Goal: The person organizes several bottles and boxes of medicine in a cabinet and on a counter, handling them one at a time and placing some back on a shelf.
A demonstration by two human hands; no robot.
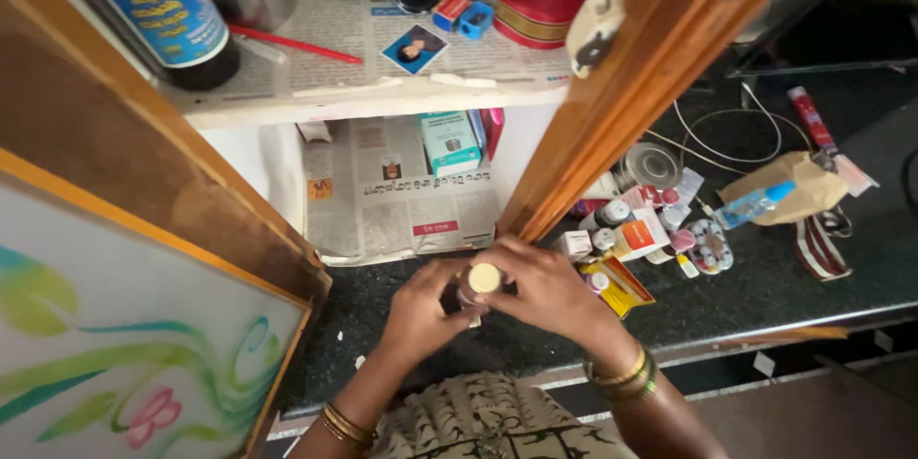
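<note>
Both my hands meet over the dark counter, low in the middle of the head view. My left hand point(419, 314) wraps the body of a small bottle whose pale yellow cap point(484, 278) shows between my fingers. My right hand point(547, 289) closes its fingers around that cap from the right. Gold bangles circle both wrists. The bottle's body is mostly hidden by my fingers.
A wooden door frame point(631, 86) slants up from my hands. Small bottles, boxes and a pill strip point(710, 245) crowd the counter point(746, 296) on the right, with a brown paper bag point(803, 184). Newspaper-lined shelves hold a dark bottle point(172, 10), a teal box point(449, 142) and a red tin point(540, 0).
</note>
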